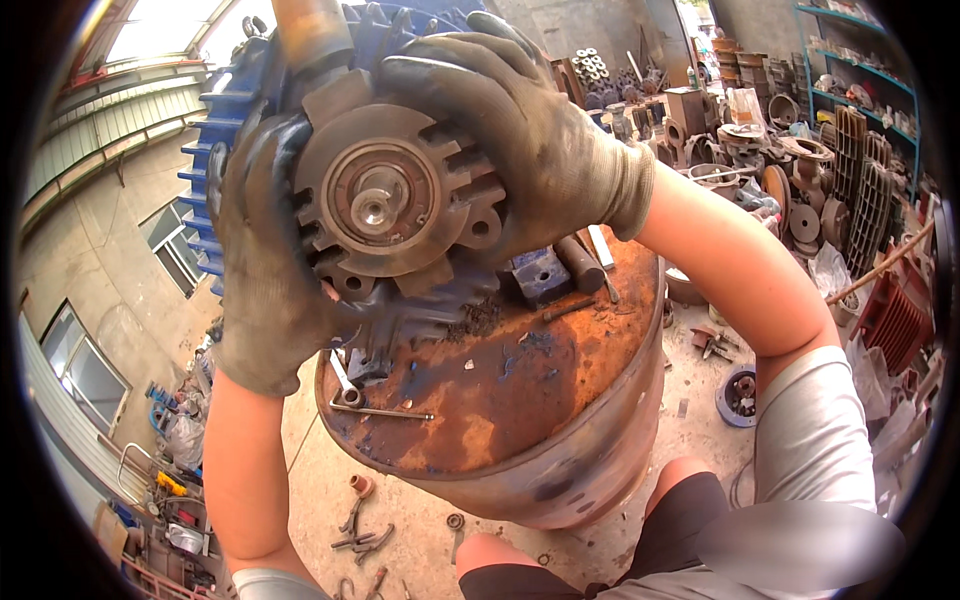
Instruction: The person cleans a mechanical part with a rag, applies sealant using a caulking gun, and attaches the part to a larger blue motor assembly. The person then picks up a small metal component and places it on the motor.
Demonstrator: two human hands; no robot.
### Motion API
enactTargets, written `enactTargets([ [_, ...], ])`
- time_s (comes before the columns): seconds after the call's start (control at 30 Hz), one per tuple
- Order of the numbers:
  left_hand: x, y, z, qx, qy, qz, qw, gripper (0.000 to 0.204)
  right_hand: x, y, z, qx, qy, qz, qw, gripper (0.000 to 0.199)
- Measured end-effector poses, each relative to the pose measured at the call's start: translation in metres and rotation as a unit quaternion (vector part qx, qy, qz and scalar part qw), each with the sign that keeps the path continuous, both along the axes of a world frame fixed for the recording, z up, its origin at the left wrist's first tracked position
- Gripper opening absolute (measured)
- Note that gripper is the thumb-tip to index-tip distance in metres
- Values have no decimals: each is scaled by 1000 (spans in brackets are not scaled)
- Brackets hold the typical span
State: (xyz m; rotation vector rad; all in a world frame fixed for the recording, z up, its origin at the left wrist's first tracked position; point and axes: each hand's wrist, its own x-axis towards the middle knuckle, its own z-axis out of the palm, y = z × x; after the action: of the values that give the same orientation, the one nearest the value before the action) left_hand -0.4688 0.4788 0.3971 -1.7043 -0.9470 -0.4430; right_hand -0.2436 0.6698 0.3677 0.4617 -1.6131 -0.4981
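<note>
A blue finned electric motor (205, 190) stands at the far side of a rusty drum (470, 425). Its grey end cover (315, 195), with a short shaft (374, 210) in the middle, faces me. My left hand (262, 260), in a dirty work glove, wraps round the cover's left side, its fingertips partly hidden. Gloved likewise, my right hand (505, 125) curls over the upper right of the cover and motor. Above the cover a brown metal cylinder (312, 35) comes in from the top edge; what it belongs to cannot be made out.
On the drum top lie a wrench (345, 382), a thin bent bar (390, 411), a blue block (540, 278), a dark cylinder (580, 265) and dark grit. Pullers (365, 535) and a blue ring-shaped part (738, 395) lie on the floor. Motor parts crowd the right, beside a shelf (865, 100).
</note>
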Motion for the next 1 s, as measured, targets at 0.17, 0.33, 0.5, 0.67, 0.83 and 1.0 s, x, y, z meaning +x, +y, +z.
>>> enactTargets([
  [0.17, -1, 2, -4, 6, -4, -3, 1000, 138, 11, -6, 4, -20, -31, -100, 994, 118],
  [0.33, 4, 2, -8, 16, -3, -8, 1000, 136, 14, -6, 5, -14, -17, -119, 993, 117],
  [0.5, -1, 4, -12, 18, -32, -40, 999, 129, 15, -15, 8, -12, -26, -130, 991, 119],
  [0.67, -3, 8, -12, 48, -12, -36, 998, 122, 16, -15, 12, -7, -31, -144, 989, 123],
  [0.83, -5, 10, -15, 53, -19, -33, 998, 119, 13, -16, 10, -2, -23, -181, 983, 128],
  [1.0, -3, 10, -14, 63, -13, -36, 997, 123, 12, -10, 10, -7, -28, -144, 989, 134],
])
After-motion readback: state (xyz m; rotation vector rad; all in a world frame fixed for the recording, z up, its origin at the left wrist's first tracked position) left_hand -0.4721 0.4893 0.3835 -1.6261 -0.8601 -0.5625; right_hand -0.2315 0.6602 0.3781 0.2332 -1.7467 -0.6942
